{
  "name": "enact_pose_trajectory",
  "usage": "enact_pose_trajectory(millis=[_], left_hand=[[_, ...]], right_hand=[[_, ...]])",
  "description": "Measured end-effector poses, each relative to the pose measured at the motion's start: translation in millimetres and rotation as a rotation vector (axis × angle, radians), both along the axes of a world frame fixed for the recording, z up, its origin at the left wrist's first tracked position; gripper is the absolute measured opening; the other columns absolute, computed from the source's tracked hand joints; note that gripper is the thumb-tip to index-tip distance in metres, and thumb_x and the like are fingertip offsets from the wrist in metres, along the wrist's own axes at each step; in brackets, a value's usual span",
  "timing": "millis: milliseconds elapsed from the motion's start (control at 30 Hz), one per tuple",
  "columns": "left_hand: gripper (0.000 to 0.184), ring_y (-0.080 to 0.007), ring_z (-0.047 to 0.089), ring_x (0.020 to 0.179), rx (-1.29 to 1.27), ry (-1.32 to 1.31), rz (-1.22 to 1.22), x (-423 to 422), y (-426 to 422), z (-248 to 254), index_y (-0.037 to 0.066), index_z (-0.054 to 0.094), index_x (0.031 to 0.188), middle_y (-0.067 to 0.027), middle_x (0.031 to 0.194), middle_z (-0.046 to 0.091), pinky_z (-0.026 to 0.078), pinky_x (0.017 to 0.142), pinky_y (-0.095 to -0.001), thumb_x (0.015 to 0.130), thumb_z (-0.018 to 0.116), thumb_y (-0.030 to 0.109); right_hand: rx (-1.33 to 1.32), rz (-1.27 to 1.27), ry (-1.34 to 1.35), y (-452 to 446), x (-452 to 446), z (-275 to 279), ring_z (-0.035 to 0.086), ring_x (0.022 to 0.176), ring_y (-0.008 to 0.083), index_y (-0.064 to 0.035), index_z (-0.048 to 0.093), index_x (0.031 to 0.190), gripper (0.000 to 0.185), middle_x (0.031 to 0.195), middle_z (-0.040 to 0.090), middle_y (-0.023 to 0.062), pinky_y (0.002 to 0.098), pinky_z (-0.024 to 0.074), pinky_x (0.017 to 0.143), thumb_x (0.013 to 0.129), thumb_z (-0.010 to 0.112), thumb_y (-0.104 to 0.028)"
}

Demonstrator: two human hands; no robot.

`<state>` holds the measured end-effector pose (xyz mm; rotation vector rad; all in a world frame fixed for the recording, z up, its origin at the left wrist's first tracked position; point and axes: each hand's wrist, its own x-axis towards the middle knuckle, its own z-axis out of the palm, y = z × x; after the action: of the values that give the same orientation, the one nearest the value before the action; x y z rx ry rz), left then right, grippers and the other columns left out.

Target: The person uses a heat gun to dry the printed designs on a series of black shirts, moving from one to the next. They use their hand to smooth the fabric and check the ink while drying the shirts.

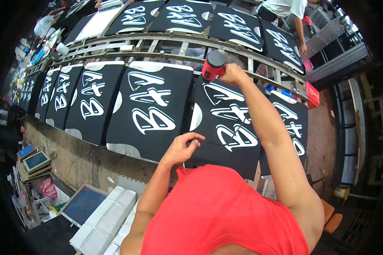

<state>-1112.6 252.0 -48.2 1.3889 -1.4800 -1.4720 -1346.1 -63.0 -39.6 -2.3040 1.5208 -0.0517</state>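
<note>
While your right hand [233,75] grips the red heat gun [209,73] at the far end of the black panel [236,165] before you, your left hand [183,148] hovers near the close edge. The right fingers wrap around the tool, though you can't make out each one from above; its dark round end faces up towards you. On the left, your thumb and index finger are bent towards each other at a thin dark cord [217,143], which runs across the white "BAY" lettering [236,138]. Whether those two tips actually close on it, you cannot tell; the other fingers curl inwards.

To your left lies a neighbouring panel [176,80] with the same lettering, the first of a row stretching away on that side. Another lettered panel [276,163] sits to your right, partly behind your forearm. Beyond the tool, slatted rails [183,47] separate your row from a second row of panels [220,32]. Across there, a person in a white top [285,7] reaches a hand [303,49] down beside the rightmost panel. A red box [313,96] stands near the rails at your right.
</note>
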Motion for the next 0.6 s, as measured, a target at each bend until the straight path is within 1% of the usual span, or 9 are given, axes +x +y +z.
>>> enact_pose_trajectory(millis=[100, 167, 233, 267, 333, 433, 500, 567, 600], left_hand=[[0.026, -0.0122, 0.068, 0.089, -0.016, 0.0, 0.0, -0.1, -0.9, 1.5, 0.004, 0.073, 0.115, -0.0059, 0.091, 0.073, 0.053, 0.082, -0.0278, 0.098, 0.055, 0.011], [0.026, -0.0123, 0.068, 0.089, -0.025, -0.004, -0.008, 0.3, -2.0, 2.8, 0.004, 0.073, 0.115, -0.006, 0.091, 0.073, 0.053, 0.082, -0.0279, 0.098, 0.055, 0.011], [0.027, -0.0129, 0.068, 0.089, 0.018, -0.002, 0.007, 1.1, -2.5, 2.7, 0.003, 0.073, 0.116, -0.0064, 0.091, 0.073, 0.053, 0.082, -0.0285, 0.098, 0.054, 0.011], [0.027, -0.0129, 0.068, 0.089, 0.016, -0.001, 0.004, 1.1, -2.8, 2.4, 0.003, 0.073, 0.116, -0.0064, 0.091, 0.073, 0.053, 0.082, -0.0285, 0.098, 0.054, 0.011], [0.027, -0.0124, 0.068, 0.088, -0.001, -0.019, 0.003, 0.8, -2.6, -0.1, 0.003, 0.073, 0.116, -0.0056, 0.091, 0.073, 0.053, 0.081, -0.0282, 0.098, 0.054, 0.011], [0.027, -0.0115, 0.067, 0.087, -0.017, -0.003, -0.015, -0.4, -2.2, -3.0, 0.003, 0.073, 0.116, -0.0046, 0.09, 0.072, 0.052, 0.08, -0.0275, 0.098, 0.055, 0.012], [0.027, -0.011, 0.067, 0.087, 0.001, -0.006, -0.029, -1.3, -3.0, -4.1, 0.003, 0.073, 0.116, -0.004, 0.09, 0.072, 0.052, 0.08, -0.0271, 0.098, 0.055, 0.012], [0.027, -0.0106, 0.066, 0.087, 0.019, -0.01, -0.044, -3.3, -3.6, -3.1, 0.003, 0.073, 0.116, -0.0034, 0.09, 0.071, 0.052, 0.08, -0.0268, 0.099, 0.055, 0.012], [0.027, -0.0104, 0.066, 0.087, 0.019, -0.019, -0.059, -3.9, -4.5, -1.1, 0.004, 0.073, 0.117, -0.0034, 0.09, 0.071, 0.052, 0.08, -0.0266, 0.099, 0.054, 0.012]], right_hand=[[0.145, -0.034, -0.036, -3.8, 11.0, 3.9, 0.073, 0.074, 0.0289, -0.0124, 0.073, 0.119, 0.05, 0.089, 0.074, 0.02, 0.042, 0.0598, 0.067, 0.076, 0.081, -0.039], [0.153, -0.023, -0.044, -3.4, 13.8, 4.1, 0.073, 0.073, 0.0275, -0.0126, 0.073, 0.118, 0.048, 0.088, 0.075, 0.0189, 0.0425, 0.0603, 0.066, 0.076, 0.082, -0.035], [-0.03, 0.007, -0.008, 2.7, 13.2, 3.4, 0.072, 0.07, 0.0243, -0.0126, 0.074, 0.114, 0.044, 0.084, 0.074, 0.0151, 0.0408, 0.0598, 0.061, 0.076, 0.081, -0.033], [-0.031, 0.004, -0.007, 3.0, 10.1, 7.1, 0.072, 0.07, 0.0243, -0.0126, 0.074, 0.114, 0.044, 0.084, 0.074, 0.0151, 0.0408, 0.0598, 0.061, 0.076, 0.081, -0.033], [0.203, -0.082, -0.025, 4.3, -1.8, 16.1, 0.072, 0.071, 0.0253, -0.0117, 0.074, 0.112, 0.046, 0.084, 0.074, 0.0137, 0.0396, 0.0595, 0.065, 0.075, 0.081, -0.037], [0.146, -0.127, -0.023, 9.3, -21.7, 20.7, 0.072, 0.07, 0.0257, -0.0114, 0.075, 0.111, 0.043, 0.082, 0.074, 0.0136, 0.0388, 0.0589, 0.064, 0.075, 0.081, -0.035], [0.076, -0.099, -0.014, 14.9, -33.0, 30.0, 0.072, 0.068, 0.025, -0.0093, 0.075, 0.109, 0.042, 0.08, 0.073, 0.0144, 0.038, 0.0584, 0.061, 0.074, 0.082, -0.031], [0.232, -0.205, -0.016, 21.6, -47.7, 44.5, 0.071, 0.067, 0.0268, -0.0021, 0.073, 0.104, 0.043, 0.082, 0.073, 0.0186, 0.0392, 0.0568, 0.063, 0.071, 0.079, -0.028], [0.223, -0.192, -0.001, 20.9, -56.7, 46.4, 0.071, 0.069, 0.0268, -0.0017, 0.073, 0.104, 0.042, 0.083, 0.073, 0.0181, 0.0391, 0.057, 0.064, 0.07, 0.079, -0.027]])
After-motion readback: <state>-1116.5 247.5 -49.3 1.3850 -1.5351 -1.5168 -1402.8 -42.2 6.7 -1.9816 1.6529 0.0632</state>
